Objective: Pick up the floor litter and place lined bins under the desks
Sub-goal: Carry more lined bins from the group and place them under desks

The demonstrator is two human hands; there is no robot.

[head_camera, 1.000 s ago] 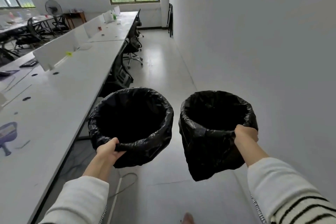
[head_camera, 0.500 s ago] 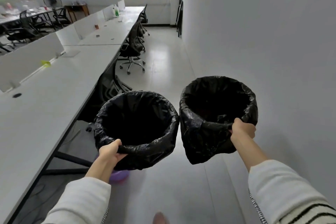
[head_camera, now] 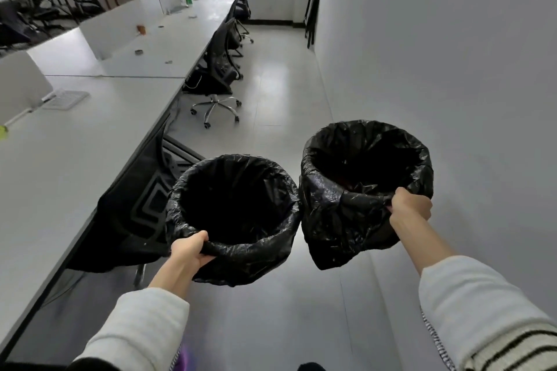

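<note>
I carry two bins lined with black plastic bags above the aisle floor. My left hand (head_camera: 190,250) grips the near rim of the left bin (head_camera: 259,253), which hangs beside the edge of the long white desk (head_camera: 75,166). My right hand (head_camera: 410,208) grips the near rim of the right bin (head_camera: 331,220), held slightly higher and close to the white wall. The two bins nearly touch at their rims. Both look dark inside; I cannot tell what they hold.
A black office chair (head_camera: 129,214) stands tucked at the desk right beside the left bin. More wheeled chairs (head_camera: 217,81) line the desk further down. The white wall (head_camera: 452,69) bounds the aisle on the right. Folded black chairs (head_camera: 313,6) lean against it at the far end.
I have walked forward along the aisle; the desk and chairs have slid toward me. Both bins stay in my hands, the right one now higher than the left.
</note>
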